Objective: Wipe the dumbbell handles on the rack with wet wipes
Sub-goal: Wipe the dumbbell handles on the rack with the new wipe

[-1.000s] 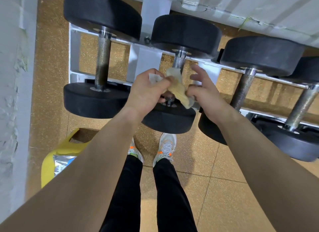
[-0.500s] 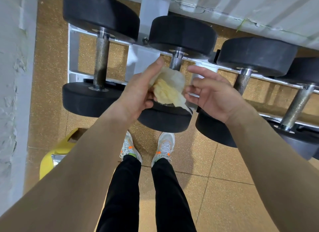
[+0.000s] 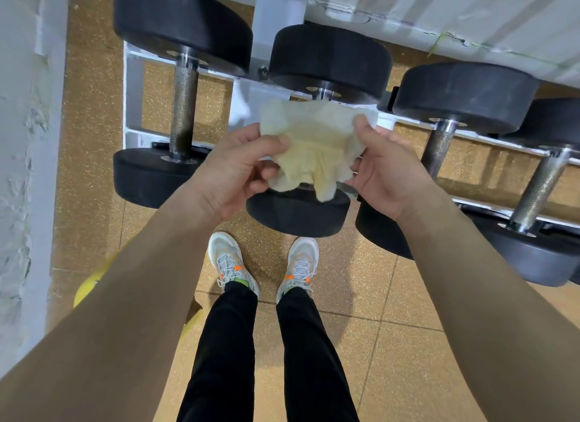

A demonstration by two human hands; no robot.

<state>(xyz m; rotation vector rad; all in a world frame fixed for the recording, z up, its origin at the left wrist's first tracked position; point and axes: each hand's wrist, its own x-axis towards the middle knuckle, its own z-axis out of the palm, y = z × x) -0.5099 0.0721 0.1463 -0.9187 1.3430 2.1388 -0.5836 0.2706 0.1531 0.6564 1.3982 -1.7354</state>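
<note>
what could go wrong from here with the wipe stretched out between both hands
The yellowed, crumpled wet wipe looks soiled, so it may smear grime onto the next knurled metal handle rather than clean it. The left hand and right hand hold it only at its edges, so the thin sheet could tear or drop. The white-and-orange shoes stand close below the black round dumbbell head; a hard tug might roll it off.

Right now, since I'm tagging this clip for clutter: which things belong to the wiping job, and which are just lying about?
Job: wet wipe, pinched by left hand and right hand; dumbbell handles; rack.
Lying about: yellow object on the floor, mostly hidden behind the left arm.
</note>
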